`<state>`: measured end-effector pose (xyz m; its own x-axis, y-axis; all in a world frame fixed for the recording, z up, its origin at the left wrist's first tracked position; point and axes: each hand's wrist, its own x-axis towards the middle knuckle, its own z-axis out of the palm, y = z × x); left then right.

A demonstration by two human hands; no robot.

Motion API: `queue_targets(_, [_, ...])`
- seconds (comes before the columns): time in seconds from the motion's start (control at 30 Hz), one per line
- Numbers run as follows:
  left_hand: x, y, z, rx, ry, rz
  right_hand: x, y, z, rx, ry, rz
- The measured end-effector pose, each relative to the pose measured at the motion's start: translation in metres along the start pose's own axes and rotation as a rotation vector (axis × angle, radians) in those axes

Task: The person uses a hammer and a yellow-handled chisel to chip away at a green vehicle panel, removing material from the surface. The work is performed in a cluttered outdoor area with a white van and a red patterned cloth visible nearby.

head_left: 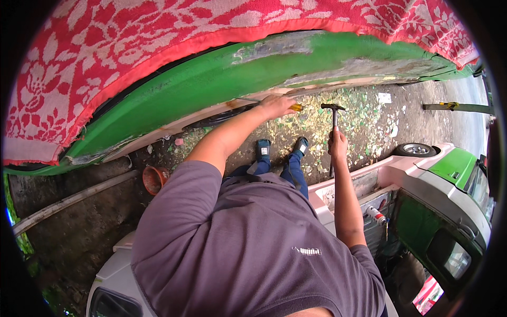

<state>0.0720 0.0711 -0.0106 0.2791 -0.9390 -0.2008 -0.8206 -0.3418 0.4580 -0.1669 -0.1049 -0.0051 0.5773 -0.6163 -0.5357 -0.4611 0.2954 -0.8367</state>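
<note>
My left hand [275, 106] is closed round a screwdriver with a yellow handle [297, 107]. Its thin shaft [247, 99] points left, against or close to the lower edge of a green vehicle body [211, 74]; I cannot tell whether the tip touches. Bare, scraped patches [274, 46] show on the green paint. To the right, my right hand [338, 143] grips a hammer [334, 107] by its dark handle, head up and apart from the screwdriver.
A red and pale patterned cloth [132, 58] drapes over the green body. Paint flakes [364, 119] litter the ground round my feet. An orange bucket [154, 179] and a long plank [74, 203] lie left. Behind right stands a partly green vehicle [454, 169], with a spray can [376, 215] in it.
</note>
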Motion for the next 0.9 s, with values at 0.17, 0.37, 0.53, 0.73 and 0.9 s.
queue_targets(0.17, [-0.004,0.003,0.008,0.038,-0.050,0.048,-0.014,0.003,0.008,0.046,0.010,0.032])
queue_targets(0.37, [-0.007,0.000,0.015,0.096,-0.052,0.083,-0.025,0.013,0.012,0.079,0.049,0.039])
queue_targets(0.53, [-0.004,-0.006,0.022,0.118,-0.063,0.139,-0.029,0.023,0.015,0.064,0.098,0.037])
queue_targets(0.73, [0.000,-0.017,0.035,0.074,-0.049,0.234,-0.033,0.029,0.016,0.086,0.138,0.046])
queue_targets(0.9, [0.004,-0.020,0.029,0.040,-0.089,0.232,-0.029,0.032,0.025,0.030,0.152,0.088])
